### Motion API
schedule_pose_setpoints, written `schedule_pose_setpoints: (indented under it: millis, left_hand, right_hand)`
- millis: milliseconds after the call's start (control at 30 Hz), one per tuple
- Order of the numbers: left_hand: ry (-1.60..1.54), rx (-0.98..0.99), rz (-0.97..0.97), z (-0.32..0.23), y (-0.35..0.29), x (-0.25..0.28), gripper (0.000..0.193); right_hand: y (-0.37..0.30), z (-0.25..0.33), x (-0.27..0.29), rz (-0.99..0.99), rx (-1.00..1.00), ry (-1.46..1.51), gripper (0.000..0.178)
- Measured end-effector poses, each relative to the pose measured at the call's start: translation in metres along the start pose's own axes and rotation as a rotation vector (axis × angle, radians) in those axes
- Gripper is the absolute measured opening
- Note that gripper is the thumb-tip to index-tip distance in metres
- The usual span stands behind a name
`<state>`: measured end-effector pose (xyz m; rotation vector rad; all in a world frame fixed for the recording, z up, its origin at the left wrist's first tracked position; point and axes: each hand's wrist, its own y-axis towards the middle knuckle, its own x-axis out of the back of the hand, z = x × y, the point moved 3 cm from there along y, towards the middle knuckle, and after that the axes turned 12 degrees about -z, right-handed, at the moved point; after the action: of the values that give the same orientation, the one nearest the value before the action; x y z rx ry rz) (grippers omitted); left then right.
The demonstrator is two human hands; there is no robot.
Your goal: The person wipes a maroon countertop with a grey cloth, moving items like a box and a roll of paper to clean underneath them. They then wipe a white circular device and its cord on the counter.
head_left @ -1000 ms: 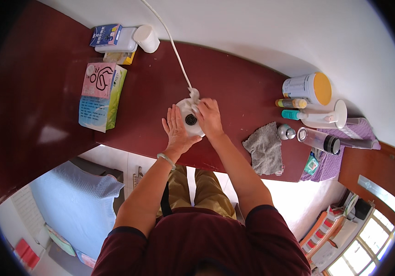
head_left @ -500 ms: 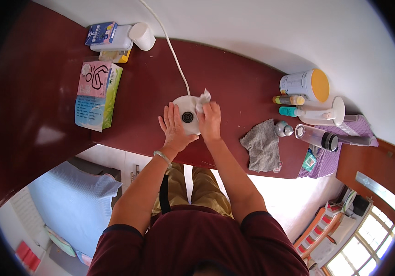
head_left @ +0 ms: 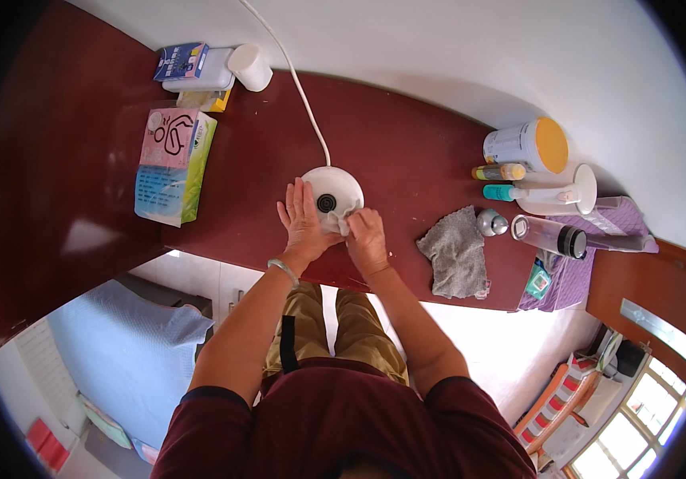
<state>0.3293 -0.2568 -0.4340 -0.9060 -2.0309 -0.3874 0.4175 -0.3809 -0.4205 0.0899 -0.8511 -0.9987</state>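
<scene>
A round white electric kettle base (head_left: 344,182) with a black ringed connector in its middle lies on the dark red table. My left hand (head_left: 305,223) rests on the base's left side, fingers stretched out and thumb toward the near rim. A bracelet circles that wrist. Pinched in my right hand (head_left: 368,239) is a crumpled white tissue (head_left: 335,222), pressed on the near right part of the base. The fingers of my right hand are closed, and part of the tissue is hidden under them.
A white cord (head_left: 295,80) runs from the base up the wall. Left stand a tissue pack (head_left: 169,164), boxes and a white cup (head_left: 250,67). To the right are a grey cloth (head_left: 454,247), a clear bottle (head_left: 546,235), a white jug (head_left: 570,191) and a canister (head_left: 522,148).
My right hand has moved the tissue from the base's upper right rim down to its near right part. My left hand has stayed on the base.
</scene>
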Motion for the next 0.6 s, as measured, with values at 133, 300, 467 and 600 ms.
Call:
schedule_pose_setpoints:
  millis: [133,300,467,600]
  left_hand:
    - [-0.006,0.04,0.05,-0.006,0.0,0.004,0.136]
    - [-0.028,0.022,0.088,-0.007,0.003,0.021,0.132]
    - [-0.065,-0.152,0.13,0.028,0.021,0.049,0.108]
    - [-0.049,-0.187,0.138,0.016,0.024,0.061,0.094]
  right_hand:
    - [0.028,-0.022,-0.009,-0.014,-0.119,0.023,0.02]
    - [0.037,-0.01,-0.011,-0.075,-0.115,-0.093,0.021]
    - [0.021,0.008,0.017,0.027,0.156,-0.025,0.019]
    - [0.012,0.015,0.014,0.179,0.28,0.06,0.016]
